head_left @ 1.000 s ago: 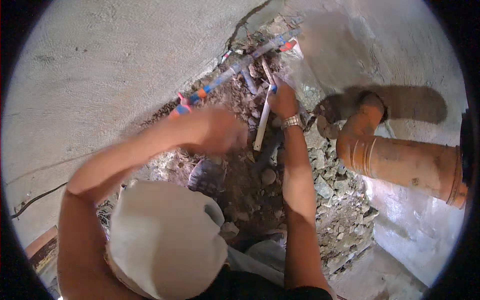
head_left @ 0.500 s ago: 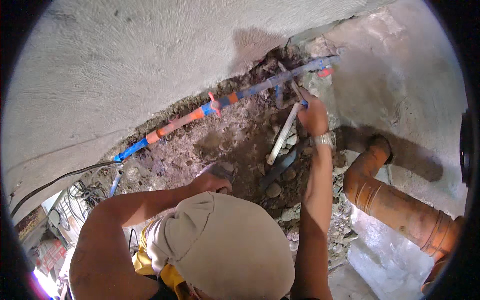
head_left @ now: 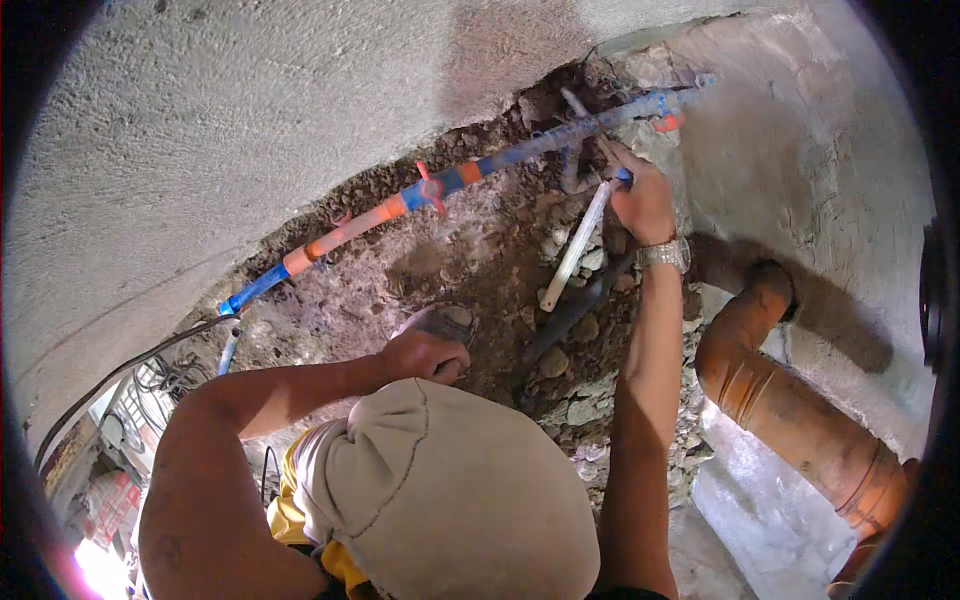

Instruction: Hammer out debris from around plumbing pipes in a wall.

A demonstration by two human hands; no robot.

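My right hand (head_left: pixel 645 200) is closed at the upper right, below the long pipe. In its grip is a white-handled tool (head_left: pixel 576 245), with a blue part at the fingers and a long handle slanting down left; its working end is hidden. The long pipe (head_left: pixel 530 150), blue and orange with red valve handles (head_left: pixel 430 187), runs along the wall's foot, beyond my fingers. My left hand (head_left: pixel 425 352) is closed low over the dirt. Against it lies a dusty grey piece (head_left: pixel 452 320) whose kind I cannot make out.
A rounded, cap-like beige cloth shape (head_left: pixel 460 490) fills the lower middle between my arms. On the right an orange drain pipe (head_left: pixel 790 395) bends out of the wall. Rubble (head_left: pixel 585 410) and a dark pipe (head_left: pixel 570 320) lie in the dug-out ground. Black cables (head_left: pixel 165 385) are at left.
The view has shifted slightly. My right hand sits a little farther right and higher, with the white-handled tool still in it. My left hand has hardly moved.
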